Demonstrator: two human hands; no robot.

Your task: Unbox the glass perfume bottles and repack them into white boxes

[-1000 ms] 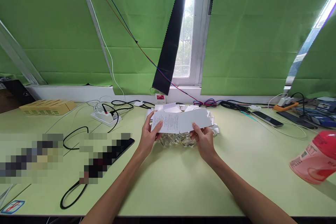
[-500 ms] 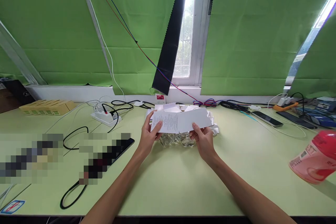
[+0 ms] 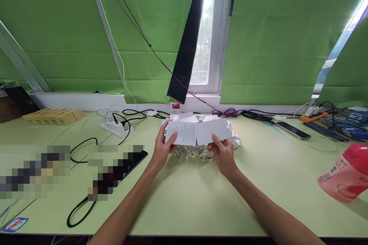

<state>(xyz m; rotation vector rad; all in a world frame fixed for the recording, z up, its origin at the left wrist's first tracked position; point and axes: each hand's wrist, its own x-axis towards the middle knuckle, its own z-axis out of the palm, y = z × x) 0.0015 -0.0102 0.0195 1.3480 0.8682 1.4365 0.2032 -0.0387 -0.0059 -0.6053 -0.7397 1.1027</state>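
Between my two hands is a stiff white sheet, like card, held above the table. Its left part, the printed panel (image 3: 185, 132), carries small dark text. Its right part, the blank panel (image 3: 211, 129), is plain. A narrow gap parts the two panels at the lower edge; whether they still join higher up I cannot tell. My left hand (image 3: 165, 141) pinches the printed panel, thumb on top and fingers behind. My right hand (image 3: 221, 149) grips the blank panel the same way. Behind and below lies a heap of white paper pieces and crinkled clear plastic (image 3: 186, 152).
A white power strip (image 3: 115, 127) with cables stands back left, near a yellow box (image 3: 53, 116). At right are a phone (image 3: 293, 130) and a tilted pink bottle with a red lid (image 3: 342, 174). Black cables (image 3: 255, 115) run along the wall.
The white sheet was whole across its middle; now a gap shows between the printed and blank panels. My right hand has shifted slightly to the right.
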